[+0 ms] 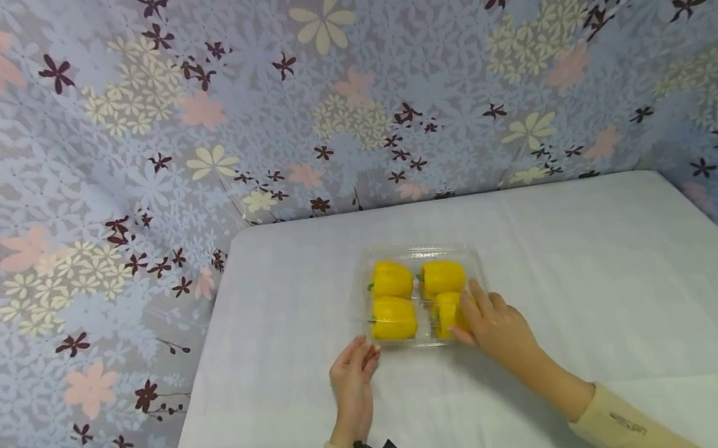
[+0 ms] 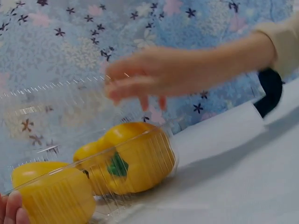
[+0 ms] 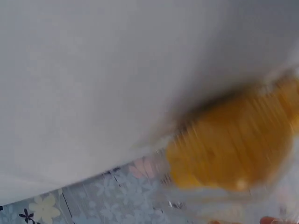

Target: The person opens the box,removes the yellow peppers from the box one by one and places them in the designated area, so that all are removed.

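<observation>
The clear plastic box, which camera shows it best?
The head view: it frames nearly the whole clear plastic box and four yellow bell peppers inside. The left wrist view crops it, showing ridged walls; the right wrist view gives only a blurred part.

Flowery Cloth (image 1: 280, 115) Hanging Behind White Table (image 1: 603, 263)

The cloth is going behind the table and down past its left and right sides. Big pink flowers (image 1: 92, 390) and pale yellow flowers (image 1: 324, 21) are showing on it. Little dark flowers (image 1: 56, 74) are dotting the blue and gray parts. The table is showing rounded corners at the back.
</observation>
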`<state>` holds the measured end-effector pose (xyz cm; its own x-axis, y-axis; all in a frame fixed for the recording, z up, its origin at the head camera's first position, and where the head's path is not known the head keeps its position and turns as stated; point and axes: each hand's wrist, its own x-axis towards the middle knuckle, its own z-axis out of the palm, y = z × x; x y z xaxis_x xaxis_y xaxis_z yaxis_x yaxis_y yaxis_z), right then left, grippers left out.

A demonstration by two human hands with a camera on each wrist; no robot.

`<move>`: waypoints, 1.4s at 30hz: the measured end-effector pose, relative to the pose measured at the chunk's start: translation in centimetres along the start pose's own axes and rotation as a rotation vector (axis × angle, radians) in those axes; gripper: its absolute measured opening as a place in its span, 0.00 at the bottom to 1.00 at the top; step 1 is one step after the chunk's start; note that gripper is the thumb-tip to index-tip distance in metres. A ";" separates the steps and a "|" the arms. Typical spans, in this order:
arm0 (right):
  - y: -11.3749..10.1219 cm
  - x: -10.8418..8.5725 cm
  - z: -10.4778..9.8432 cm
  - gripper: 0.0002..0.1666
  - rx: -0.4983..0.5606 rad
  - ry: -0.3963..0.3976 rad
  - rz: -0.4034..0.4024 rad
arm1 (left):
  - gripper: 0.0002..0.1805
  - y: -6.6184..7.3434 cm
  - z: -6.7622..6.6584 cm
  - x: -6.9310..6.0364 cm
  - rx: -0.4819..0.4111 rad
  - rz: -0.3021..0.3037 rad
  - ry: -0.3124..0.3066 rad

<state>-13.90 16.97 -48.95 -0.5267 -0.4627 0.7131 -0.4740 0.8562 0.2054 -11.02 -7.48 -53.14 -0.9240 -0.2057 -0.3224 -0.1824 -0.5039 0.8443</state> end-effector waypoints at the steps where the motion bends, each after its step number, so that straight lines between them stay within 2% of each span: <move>1: 0.1 0.3 -0.3 0.43 0.019 -0.007 0.023 | 0.23 0.0 0.0 -0.1 0.014 0.003 0.007; 6: 1.1 2.4 -1.9 0.46 0.143 -0.032 0.145 | 0.22 0.2 0.0 -0.4 0.067 0.024 0.048; 11: 3.2 4.3 -2.6 0.35 0.357 -0.062 0.295 | 0.22 0.2 0.1 -0.4 0.108 0.067 0.067; 14: 4.3 5.4 -2.6 0.35 0.467 -0.086 0.375 | 0.24 0.3 0.1 -0.3 0.128 0.090 0.069; 20: 6.1 7.2 -2.0 0.34 0.565 -0.126 0.426 | 0.25 0.4 0.2 -0.2 0.216 0.153 0.062; 27: 8.4 8.8 0.2 0.44 0.702 -0.106 0.488 | 0.28 0.6 -0.2 0.0 0.411 0.262 -0.025; 31: 10.0 9.5 1.9 0.50 0.770 -0.136 0.501 | 0.30 0.6 -0.4 0.0 0.535 0.325 -0.081; 35: 11.8 10.2 3.8 0.54 0.859 -0.219 0.535 | 0.33 0.6 -0.3 0.0 0.631 0.331 -0.115; 39: 13.0 10.6 5.6 0.51 0.976 -0.340 0.593 | 0.35 0.5 -0.3 0.0 0.648 0.343 -0.142; 42: 13.4 10.4 7.0 0.45 1.038 -0.429 0.662 | 0.37 0.4 -0.3 -0.1 0.657 0.353 -0.147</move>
<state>-30.70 22.03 -43.47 -0.9594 -0.2255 0.1697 -0.2587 0.4623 -0.8481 -10.95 -7.90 -52.89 -0.9916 -0.1245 0.0362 0.0127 0.1841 0.9828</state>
